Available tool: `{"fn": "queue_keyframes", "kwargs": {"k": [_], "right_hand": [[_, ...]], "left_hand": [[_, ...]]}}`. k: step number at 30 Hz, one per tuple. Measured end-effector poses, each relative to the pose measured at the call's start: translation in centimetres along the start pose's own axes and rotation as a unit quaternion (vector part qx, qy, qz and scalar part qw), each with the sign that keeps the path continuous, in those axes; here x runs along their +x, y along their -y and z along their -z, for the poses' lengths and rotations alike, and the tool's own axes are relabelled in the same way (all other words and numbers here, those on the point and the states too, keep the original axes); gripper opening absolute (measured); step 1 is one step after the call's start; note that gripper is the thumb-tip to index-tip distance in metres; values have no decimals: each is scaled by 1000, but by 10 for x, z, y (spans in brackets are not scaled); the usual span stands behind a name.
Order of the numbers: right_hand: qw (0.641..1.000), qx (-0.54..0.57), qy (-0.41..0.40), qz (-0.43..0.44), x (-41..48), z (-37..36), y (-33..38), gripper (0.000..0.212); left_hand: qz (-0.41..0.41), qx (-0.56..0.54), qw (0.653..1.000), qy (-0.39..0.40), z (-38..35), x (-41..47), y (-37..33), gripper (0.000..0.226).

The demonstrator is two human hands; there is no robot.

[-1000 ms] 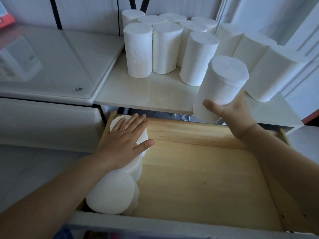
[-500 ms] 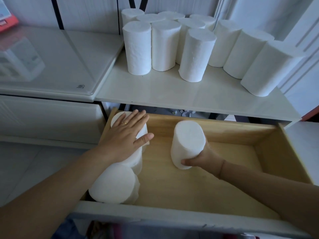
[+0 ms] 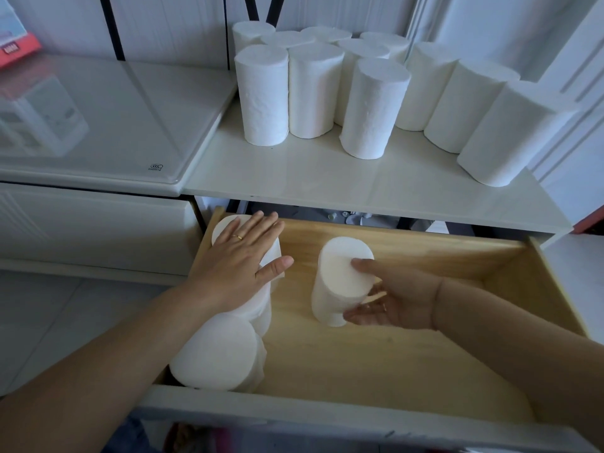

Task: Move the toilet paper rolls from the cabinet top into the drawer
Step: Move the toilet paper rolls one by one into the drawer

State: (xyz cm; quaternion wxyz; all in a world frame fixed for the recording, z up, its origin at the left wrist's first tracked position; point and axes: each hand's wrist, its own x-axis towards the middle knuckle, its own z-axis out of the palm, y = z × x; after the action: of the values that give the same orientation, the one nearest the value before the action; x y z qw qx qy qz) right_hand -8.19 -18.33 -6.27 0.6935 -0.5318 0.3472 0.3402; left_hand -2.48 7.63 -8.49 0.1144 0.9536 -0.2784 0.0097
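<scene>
The wooden drawer [image 3: 392, 371] is pulled out below the white cabinet top [image 3: 327, 181]. Several white toilet paper rolls [image 3: 313, 93] stand upright on the cabinet top, at the back and right. Along the drawer's left side stand more rolls; the nearest one [image 3: 215, 354] is uncovered. My left hand [image 3: 238, 266] lies flat on the ones behind it, fingers spread. Another roll [image 3: 336, 279] stands upright on the drawer floor near the middle. My right hand [image 3: 398, 299] has its thumb on that roll's top rim and fingertips on its lower side, palm off it.
A white glass-topped unit [image 3: 98, 125] adjoins the cabinet on the left, with a red box [image 3: 16, 47] at its far corner. White wall panels [image 3: 572, 93] close in at the back and right. The drawer's right half shows bare wood.
My right hand carried a roll from the cabinet top down into the drawer and stood it on the floor; its palm has now come off the roll. My left hand stayed put.
</scene>
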Motion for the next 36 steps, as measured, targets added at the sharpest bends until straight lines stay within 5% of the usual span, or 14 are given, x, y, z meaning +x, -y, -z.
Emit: {"fn": "queue_keyframes", "kwargs": {"k": [6, 8, 13, 19, 23, 25, 27, 31, 33, 36], "right_hand": [[990, 112, 81, 17, 8, -53, -13, 51], [995, 57, 83, 25, 9, -63, -9, 53], [990, -89, -54, 98, 12, -53, -12, 52], [995, 1, -6, 103, 17, -59, -6, 34], [989, -94, -14, 109, 16, -64, -3, 30], [955, -246, -73, 150, 7, -53, 3, 45], [867, -376, -197, 260, -3, -36, 18, 52], [693, -342, -357, 526, -28, -19, 83, 55], [661, -330, -349, 576, -29, -18, 128, 71], [672, -319, -346, 572, -21, -23, 185, 79]], "left_hand": [[-1, -13, 1000, -1, 1, -1, -1, 75], [0, -14, 1000, -5, 1, -1, -1, 77], [2, -21, 1000, -2, 1, -2, -2, 78], [-8, -10, 1000, -1, 3, -3, -4, 71], [-14, -27, 999, 17, 6, -3, -7, 66], [-22, -33, 999, 11, 10, -3, -10, 68], [-35, -11, 999, -26, 14, 2, -13, 69], [-40, 8, 998, -41, 13, 12, -19, 69], [-44, -3, 999, -12, 6, 13, -20, 71], [-37, -14, 999, -5, -1, 13, -17, 75]]}}
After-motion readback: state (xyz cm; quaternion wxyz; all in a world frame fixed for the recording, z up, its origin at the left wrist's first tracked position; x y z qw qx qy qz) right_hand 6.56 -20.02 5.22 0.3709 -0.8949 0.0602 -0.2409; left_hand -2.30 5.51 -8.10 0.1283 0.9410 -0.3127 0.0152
